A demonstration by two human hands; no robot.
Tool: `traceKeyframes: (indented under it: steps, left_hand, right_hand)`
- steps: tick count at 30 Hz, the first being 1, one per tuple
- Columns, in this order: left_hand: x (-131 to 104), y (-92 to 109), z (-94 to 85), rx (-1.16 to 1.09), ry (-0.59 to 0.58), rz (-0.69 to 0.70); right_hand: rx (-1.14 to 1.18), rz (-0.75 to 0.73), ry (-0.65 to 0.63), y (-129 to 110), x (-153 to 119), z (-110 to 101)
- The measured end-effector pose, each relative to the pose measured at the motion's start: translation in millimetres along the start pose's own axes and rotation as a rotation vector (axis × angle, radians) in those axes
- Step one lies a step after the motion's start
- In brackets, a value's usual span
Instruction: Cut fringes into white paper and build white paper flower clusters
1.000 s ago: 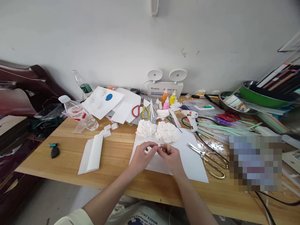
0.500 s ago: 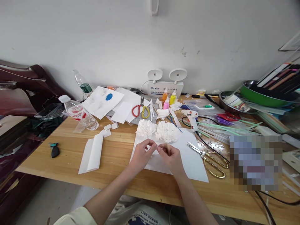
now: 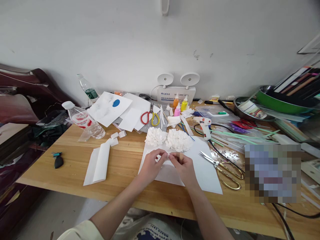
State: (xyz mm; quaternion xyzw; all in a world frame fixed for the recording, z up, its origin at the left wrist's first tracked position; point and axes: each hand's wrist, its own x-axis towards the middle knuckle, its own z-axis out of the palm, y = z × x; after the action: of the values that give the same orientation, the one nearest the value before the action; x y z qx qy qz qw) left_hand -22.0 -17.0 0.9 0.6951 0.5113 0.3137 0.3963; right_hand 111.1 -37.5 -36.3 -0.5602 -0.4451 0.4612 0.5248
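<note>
My left hand (image 3: 153, 164) and my right hand (image 3: 183, 165) meet over a white paper sheet (image 3: 208, 173), thumbs and fingers pinched. Something tiny and white seems to sit between the fingertips, too small to name. Just beyond them lie two fluffy white clusters, a left one (image 3: 155, 136) and a right one (image 3: 178, 140). Gold-handled scissors (image 3: 228, 175) rest at the sheet's right edge, and a white glue gun (image 3: 205, 126) stands behind them.
Folded white paper (image 3: 100, 165), small white blocks (image 3: 114, 141) and a water bottle (image 3: 85, 121) are on the left. Red-and-yellow-handled scissors (image 3: 150, 118) and paint bottles (image 3: 177, 110) lie behind. Green and clear sticks (image 3: 235, 136) and a green bowl (image 3: 280, 101) are on the right.
My right hand has shifted very slightly and its fingers have moved a little. My left hand stays almost in the same place.
</note>
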Motion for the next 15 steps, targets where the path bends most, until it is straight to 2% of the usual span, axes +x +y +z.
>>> traceKeyframes:
  steps: [7,15]
  left_hand:
    - [1,-2,1.2,-0.001,0.012,-0.027]
    - [3,-10,-4.5,-0.126,0.123,-0.056]
  right_hand:
    - [0.012,-0.047,-0.064,-3,-2,0]
    - [-0.018,0.004,0.038,1,-1,1]
